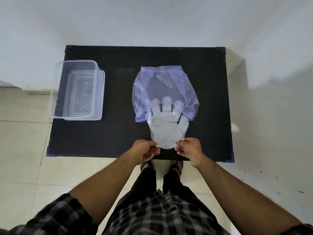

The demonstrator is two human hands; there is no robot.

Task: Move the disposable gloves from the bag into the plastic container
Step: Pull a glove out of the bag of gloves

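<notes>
A translucent purple bag point(162, 85) lies in the middle of the black table point(118, 133). Pale see-through disposable gloves point(166, 128) stick out of its near opening, palm and cuff outside, fingertips still under the bag. My left hand point(146, 150) pinches the left corner of the cuff and my right hand point(190, 150) pinches the right corner, both at the table's front edge. The clear plastic container point(77, 89) stands open on the table's left end, nothing visible inside it.
The container overhangs the table's left edge. White walls rise behind the table and to its right. Tiled floor surrounds it, and my feet in sandals point(176, 167) stand just under the front edge.
</notes>
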